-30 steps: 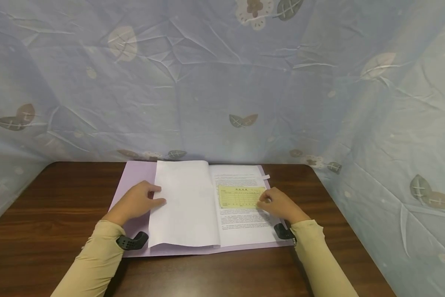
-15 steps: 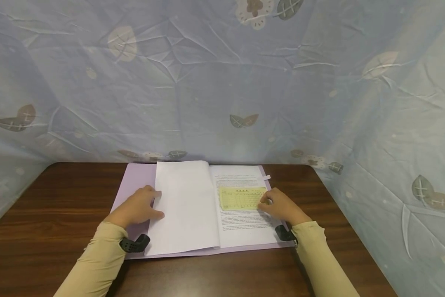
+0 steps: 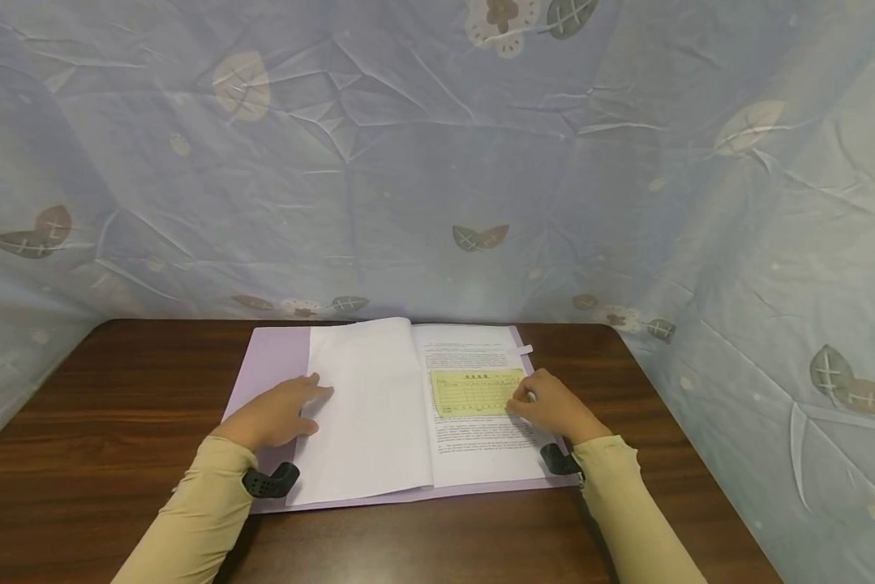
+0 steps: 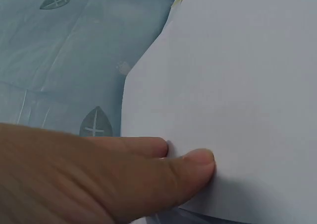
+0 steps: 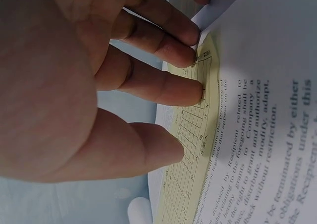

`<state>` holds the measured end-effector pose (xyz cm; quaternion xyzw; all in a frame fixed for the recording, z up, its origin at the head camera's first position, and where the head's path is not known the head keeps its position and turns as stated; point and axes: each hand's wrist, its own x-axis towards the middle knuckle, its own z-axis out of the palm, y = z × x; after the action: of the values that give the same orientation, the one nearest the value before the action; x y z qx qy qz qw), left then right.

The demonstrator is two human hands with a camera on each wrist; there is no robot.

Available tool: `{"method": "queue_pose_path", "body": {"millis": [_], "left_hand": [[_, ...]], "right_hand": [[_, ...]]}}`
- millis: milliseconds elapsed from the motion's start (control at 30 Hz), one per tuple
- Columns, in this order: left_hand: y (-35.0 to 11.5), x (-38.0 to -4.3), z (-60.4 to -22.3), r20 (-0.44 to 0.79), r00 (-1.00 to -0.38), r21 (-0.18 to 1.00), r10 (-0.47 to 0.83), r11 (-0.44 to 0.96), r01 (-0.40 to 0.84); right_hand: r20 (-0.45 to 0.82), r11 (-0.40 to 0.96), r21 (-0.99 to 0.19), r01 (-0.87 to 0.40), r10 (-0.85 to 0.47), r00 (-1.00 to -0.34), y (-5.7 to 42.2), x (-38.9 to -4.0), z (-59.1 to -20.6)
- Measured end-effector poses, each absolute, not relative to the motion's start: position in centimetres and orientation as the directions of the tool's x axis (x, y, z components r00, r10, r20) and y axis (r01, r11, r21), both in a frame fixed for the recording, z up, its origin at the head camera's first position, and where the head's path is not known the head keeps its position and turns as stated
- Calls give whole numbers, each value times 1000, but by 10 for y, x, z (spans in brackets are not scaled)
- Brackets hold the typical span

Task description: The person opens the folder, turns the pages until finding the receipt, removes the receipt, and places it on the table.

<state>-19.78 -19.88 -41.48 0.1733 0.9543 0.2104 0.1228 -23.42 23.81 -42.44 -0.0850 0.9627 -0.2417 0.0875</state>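
Note:
A lilac folder (image 3: 280, 350) lies spread on the table with a stack of pages in it. My left hand (image 3: 272, 414) rests at the left edge of the turned blank white page (image 3: 367, 405); in the left wrist view its thumb (image 4: 193, 169) lies on the paper. On the printed right-hand page (image 3: 488, 462) sits a yellow ruled slip (image 3: 473, 395). At the slip's right end is my right hand (image 3: 554, 401). The right wrist view shows the fingertips (image 5: 190, 92) touching the slip, the thumb (image 5: 163, 147) apart from them.
The dark wood table (image 3: 116, 438) reaches back to a pale blue patterned cloth (image 3: 408, 162) hung behind and at the sides. A small white tab (image 3: 525, 350) sticks out at the folder's right edge. Each wrist wears a black device (image 3: 272, 480).
The blank page's left edge has come down flatter, and my left hand has shifted slightly nearer and loosened along it. The yellow slip has slid a little toward me; my right hand barely moves.

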Motion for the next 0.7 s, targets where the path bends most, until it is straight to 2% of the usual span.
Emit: {"method": "queue_pose_path", "body": {"millis": [133,233,433,700], "left_hand": [[-197,-198,-416,-183,-911,466,368,849,249],[-196,-200,-420,-147,-915,490,376,831,262],[-190,-204,-427,-93,-922,464,376,835,294],[-184,-200,-423,-165,-914,440,370,857,268]], "right_hand": [[-132,871,-477,-113,-198,-971,237,-233,-423],[-139,874,-474,-104,-191,-972,237,-233,-423],[-133,878,-466,-113,-195,-972,237,-234,-424],[-117,878,-464,-117,-192,-974,236,-233,-424]]}}
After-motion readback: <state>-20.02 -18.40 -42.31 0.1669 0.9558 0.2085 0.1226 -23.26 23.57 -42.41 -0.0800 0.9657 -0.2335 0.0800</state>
